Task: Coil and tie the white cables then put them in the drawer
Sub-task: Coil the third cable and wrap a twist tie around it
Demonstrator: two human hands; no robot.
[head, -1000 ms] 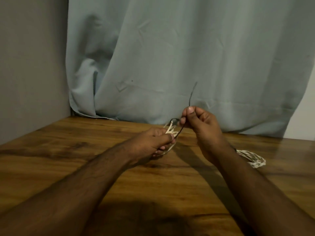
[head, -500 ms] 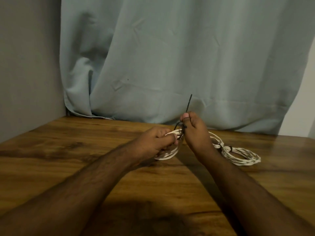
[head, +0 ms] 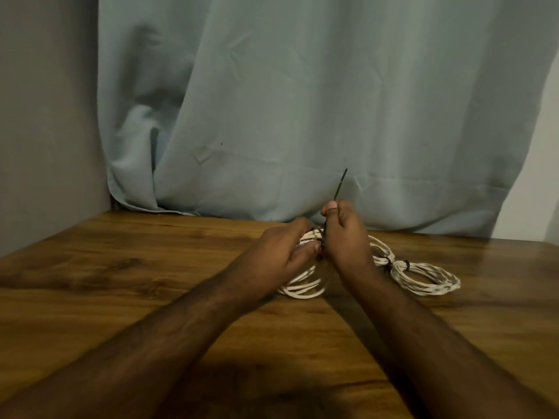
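left hand point(head: 282, 252) grips white cable coil point(head: 305, 287) — right hand point(head: 344, 237) pinches black tie point(head: 340, 186).

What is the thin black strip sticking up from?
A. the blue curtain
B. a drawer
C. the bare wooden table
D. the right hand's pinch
D: the thin black tie strip rises from the pinching fingertips of the right hand, above the coiled white cable.

Left hand point(head: 282, 252) gripping white cable coil point(head: 305, 287), right hand point(head: 344, 234) apparently pinching black tie point(head: 340, 184), wooden table point(head: 121, 297)
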